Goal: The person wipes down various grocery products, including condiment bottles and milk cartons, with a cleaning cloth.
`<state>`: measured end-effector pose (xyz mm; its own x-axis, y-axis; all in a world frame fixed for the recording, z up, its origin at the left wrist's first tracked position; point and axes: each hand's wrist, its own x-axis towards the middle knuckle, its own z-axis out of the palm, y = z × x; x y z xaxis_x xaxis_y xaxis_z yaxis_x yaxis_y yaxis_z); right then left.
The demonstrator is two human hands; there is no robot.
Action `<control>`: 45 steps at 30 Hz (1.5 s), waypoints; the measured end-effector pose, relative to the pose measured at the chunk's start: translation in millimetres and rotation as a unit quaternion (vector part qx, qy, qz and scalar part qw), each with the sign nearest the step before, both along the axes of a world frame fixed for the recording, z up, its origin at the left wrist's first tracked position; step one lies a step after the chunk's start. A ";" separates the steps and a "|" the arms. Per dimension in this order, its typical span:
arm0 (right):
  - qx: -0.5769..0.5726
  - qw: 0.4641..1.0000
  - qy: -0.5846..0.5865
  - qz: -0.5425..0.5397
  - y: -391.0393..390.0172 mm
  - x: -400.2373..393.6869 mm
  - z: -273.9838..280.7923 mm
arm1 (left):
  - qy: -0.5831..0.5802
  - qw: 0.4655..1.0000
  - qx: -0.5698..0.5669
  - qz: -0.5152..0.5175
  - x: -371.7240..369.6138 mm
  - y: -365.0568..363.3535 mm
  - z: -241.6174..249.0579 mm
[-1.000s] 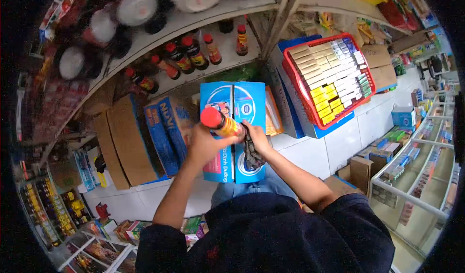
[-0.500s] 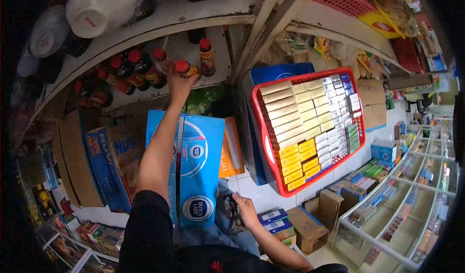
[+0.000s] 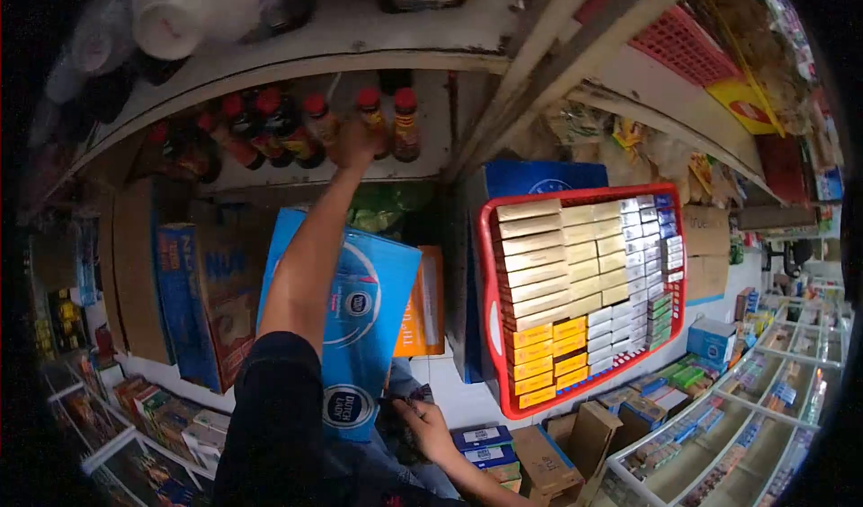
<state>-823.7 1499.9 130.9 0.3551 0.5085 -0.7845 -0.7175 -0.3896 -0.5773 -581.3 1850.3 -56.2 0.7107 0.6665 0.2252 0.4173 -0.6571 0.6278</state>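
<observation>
My left hand (image 3: pixel 357 141) reaches up to the shelf (image 3: pixel 297 57) and grips a red-capped sauce bottle (image 3: pixel 369 111) that stands among other red-capped bottles (image 3: pixel 270 129). Another bottle (image 3: pixel 405 125) stands just to its right. My right hand (image 3: pixel 421 424) hangs low near my lap, closed on a dark patterned cloth (image 3: pixel 402 399). A tall blue Dutch Lady carton (image 3: pixel 364 318) stands between my arms.
A red basket (image 3: pixel 580 282) of small gold, yellow and white boxes leans at the right. Brown and blue cartons (image 3: pixel 193 282) stand at the left. White containers (image 3: pixel 193 8) sit on the upper shelf. Glass display shelves (image 3: pixel 719 417) fill the lower right.
My left hand carried the bottle from in front of my chest up to the shelf and set it among the others. My right hand dropped low with the cloth. My view tilted up.
</observation>
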 end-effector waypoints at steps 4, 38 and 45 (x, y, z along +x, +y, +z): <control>0.020 0.999 -0.035 -0.031 1.2 -1.0 -13.7 | -0.031 0.997 -0.026 0.063 1.4 -15.4 31.2; 0.622 0.748 -0.145 -0.178 147.4 63.2 166.3 | 0.161 0.963 -0.166 -0.138 -406.8 -97.6 114.1; 0.553 0.807 -0.156 -0.133 48.5 129.3 164.4 | 0.119 0.954 -0.255 -0.099 -421.6 -102.7 57.6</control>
<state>-694.4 1548.5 295.4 0.6599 0.7100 0.2458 -0.4439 0.6324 -0.6348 -1002.9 1747.5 1.4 0.8244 0.4940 -0.2762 0.4875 -0.3718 0.7900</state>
